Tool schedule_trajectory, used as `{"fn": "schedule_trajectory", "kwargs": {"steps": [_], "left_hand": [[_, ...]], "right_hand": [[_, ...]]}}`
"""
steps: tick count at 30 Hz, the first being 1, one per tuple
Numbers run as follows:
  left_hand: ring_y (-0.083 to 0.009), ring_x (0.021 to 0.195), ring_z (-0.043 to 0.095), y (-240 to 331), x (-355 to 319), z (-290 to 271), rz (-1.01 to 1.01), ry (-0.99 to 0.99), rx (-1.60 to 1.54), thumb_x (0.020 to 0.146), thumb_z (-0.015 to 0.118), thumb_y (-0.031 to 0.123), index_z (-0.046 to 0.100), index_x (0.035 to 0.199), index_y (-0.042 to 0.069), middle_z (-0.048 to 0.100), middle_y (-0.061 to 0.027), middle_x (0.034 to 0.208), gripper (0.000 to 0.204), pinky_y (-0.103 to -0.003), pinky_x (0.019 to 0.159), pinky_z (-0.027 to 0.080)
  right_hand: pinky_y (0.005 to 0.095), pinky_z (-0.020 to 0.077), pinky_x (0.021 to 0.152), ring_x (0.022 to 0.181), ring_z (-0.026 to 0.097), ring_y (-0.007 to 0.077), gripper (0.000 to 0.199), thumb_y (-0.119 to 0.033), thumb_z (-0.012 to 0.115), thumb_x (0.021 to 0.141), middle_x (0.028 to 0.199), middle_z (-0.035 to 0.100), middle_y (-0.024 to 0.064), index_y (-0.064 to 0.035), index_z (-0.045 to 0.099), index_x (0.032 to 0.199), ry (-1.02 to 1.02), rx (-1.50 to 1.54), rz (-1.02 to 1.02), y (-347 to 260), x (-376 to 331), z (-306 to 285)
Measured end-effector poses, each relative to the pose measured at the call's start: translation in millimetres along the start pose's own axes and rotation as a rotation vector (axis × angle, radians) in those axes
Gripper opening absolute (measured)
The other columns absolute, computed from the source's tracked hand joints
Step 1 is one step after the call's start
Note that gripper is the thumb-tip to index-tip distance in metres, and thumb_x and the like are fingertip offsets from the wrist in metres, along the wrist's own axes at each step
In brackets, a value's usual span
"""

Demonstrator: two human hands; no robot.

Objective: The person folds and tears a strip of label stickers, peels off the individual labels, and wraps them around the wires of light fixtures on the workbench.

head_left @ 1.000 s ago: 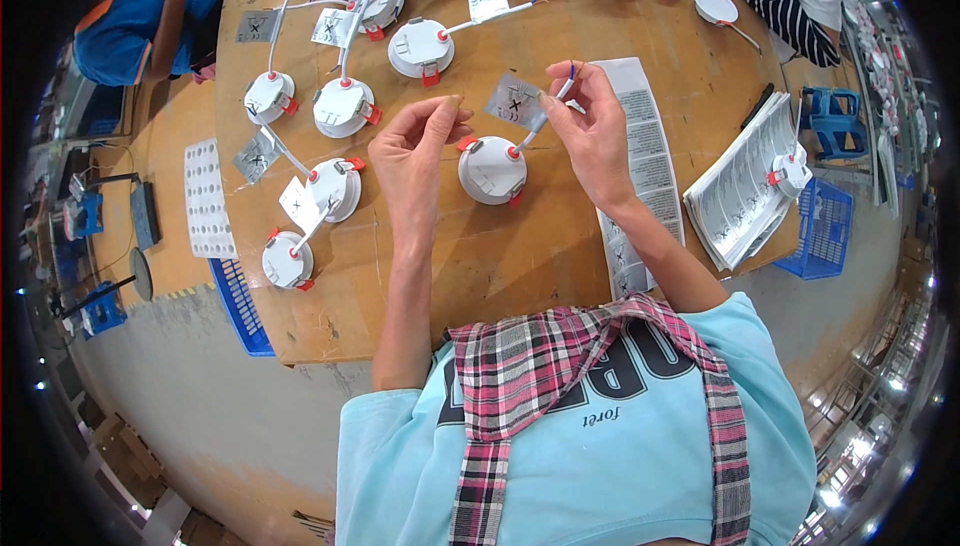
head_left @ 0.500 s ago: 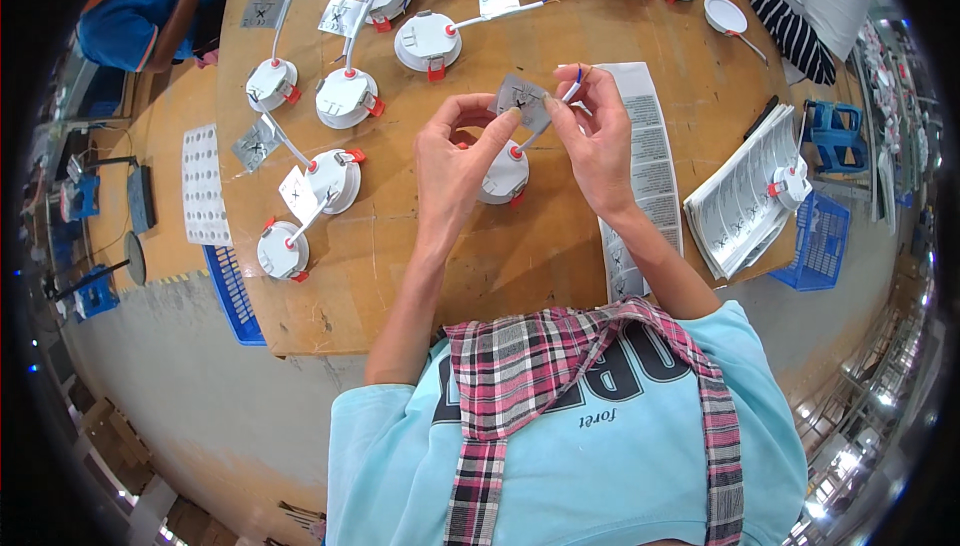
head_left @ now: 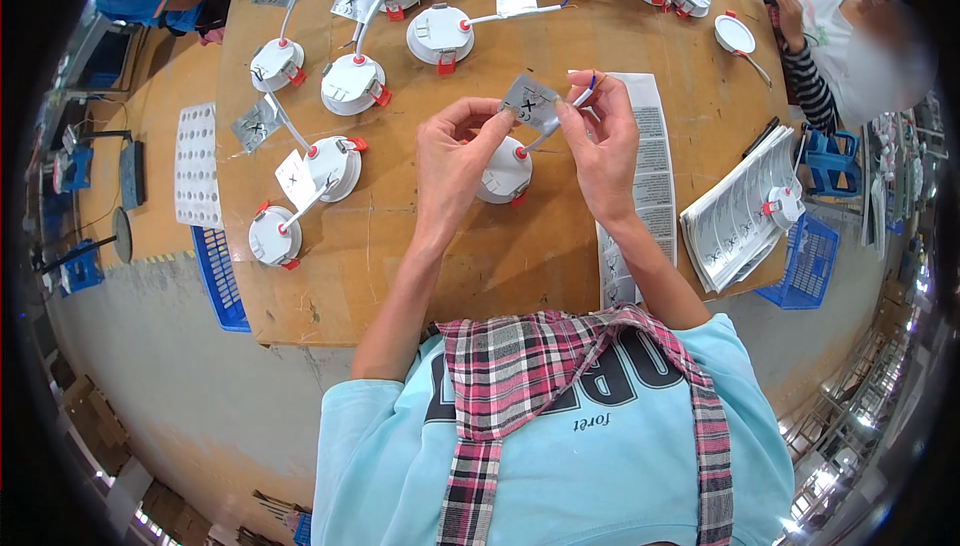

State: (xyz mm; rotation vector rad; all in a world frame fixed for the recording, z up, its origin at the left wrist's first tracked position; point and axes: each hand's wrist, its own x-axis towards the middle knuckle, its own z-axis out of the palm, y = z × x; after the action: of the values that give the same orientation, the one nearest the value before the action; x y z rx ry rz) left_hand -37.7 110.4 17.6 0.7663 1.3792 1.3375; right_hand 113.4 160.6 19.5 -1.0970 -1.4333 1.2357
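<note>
We note left hand (head_left: 452, 151) raised over table (head_left: 400, 276), thumb and forefinger pinched on left edge of grey label (head_left: 528, 102). Right hand (head_left: 602, 141) pinches label's right side plus white cable (head_left: 545, 131); other fingers curled. Label held between both hands, clear of table. White round lamp (head_left: 503, 172) sits just below hands, cable running up from it. We log label sheet strip (head_left: 645, 176) under right hand; more lamps (head_left: 335, 166) left of left hand.

Label (head_left: 528, 103) between hands; lamp (head_left: 503, 172) on table (head_left: 420, 276) beneath; sticker strip (head_left: 650, 186) right.
</note>
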Motion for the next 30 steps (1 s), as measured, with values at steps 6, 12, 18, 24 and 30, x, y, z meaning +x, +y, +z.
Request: {"fn": "schedule_trajectory", "kwargs": {"steps": [6, 12, 18, 24, 30], "left_hand": [[-0.012, 0.079, 0.066, -1.7, 0.6, -0.6, -0.005, -0.006, -0.044, 0.087, 0.064, 0.011, 0.067, 0.1, -0.004, 0.07, -0.01, 0.088, 0.02, -0.026, 0.071, 0.052], [-0.0121, 0.077, 0.065, -1.9, 2.7, -6.5, 0.043, -0.06, -0.155, 0.088, 0.058, 0.014, 0.069, 0.099, -0.004, 0.07, -0.0108, 0.087, 0.023, -0.024, 0.067, 0.049], [-0.0092, 0.071, 0.062, -3.8, 2.5, -1.5, -0.008, -0.026, -0.052, 0.091, 0.062, 0.026, 0.07, 0.095, -0.001, 0.069, -0.0076, 0.082, 0.028, -0.023, 0.064, 0.047], [-0.0079, 0.071, 0.062, -6.6, 2.8, -3.0, 0.049, -0.013, -0.039, 0.089, 0.067, 0.022, 0.07, 0.094, 0.0, 0.068, -0.0054, 0.081, 0.023, -0.023, 0.065, 0.047], [-0.0073, 0.073, 0.062, 4.4, 1.5, 13.2, 0.071, 0.089, -0.099, 0.089, 0.067, 0.017, 0.07, 0.094, -0.002, 0.069, -0.0048, 0.081, 0.02, -0.022, 0.065, 0.049]], "right_hand": [[0.0244, 0.0448, 0.079, 0.083, 0.053, 0.008, 0.025, 0.0, 0.061, 0.087, 0.09, 0.053, 0.0019, -0.0009, 0.053, 0.111, -0.011, 0.021, 0.007, 3.2, 0.2, -1.8], [0.0243, 0.0444, 0.078, 0.082, 0.052, 0.008, 0.026, -0.002, 0.061, 0.087, 0.089, 0.053, 0.002, -0.0005, 0.053, 0.112, -0.018, 0.029, 0.019, 3.2, 0.9, -2.4], [0.0238, 0.0442, 0.077, 0.08, 0.051, 0.0078, 0.022, -0.006, 0.06, 0.089, 0.089, 0.052, 0.0016, 0.0001, 0.055, 0.109, -0.029, -0.002, 0.0, 2.8, 0.1, -3.6], [0.0219, 0.045, 0.074, 0.082, 0.056, 0.0069, 0.022, -0.014, 0.063, 0.091, 0.089, 0.061, 0.0031, 0.0038, 0.06, 0.104, -0.074, 0.092, 0.124, -4.8, -1.1, -2.7], [0.0214, 0.0464, 0.067, 0.077, 0.06, 0.0068, 0.023, -0.016, 0.064, 0.091, 0.084, 0.067, 0.0049, 0.0056, 0.067, 0.099, -0.094, 0.074, 0.129, -0.2, -2.8, -3.6]]}}
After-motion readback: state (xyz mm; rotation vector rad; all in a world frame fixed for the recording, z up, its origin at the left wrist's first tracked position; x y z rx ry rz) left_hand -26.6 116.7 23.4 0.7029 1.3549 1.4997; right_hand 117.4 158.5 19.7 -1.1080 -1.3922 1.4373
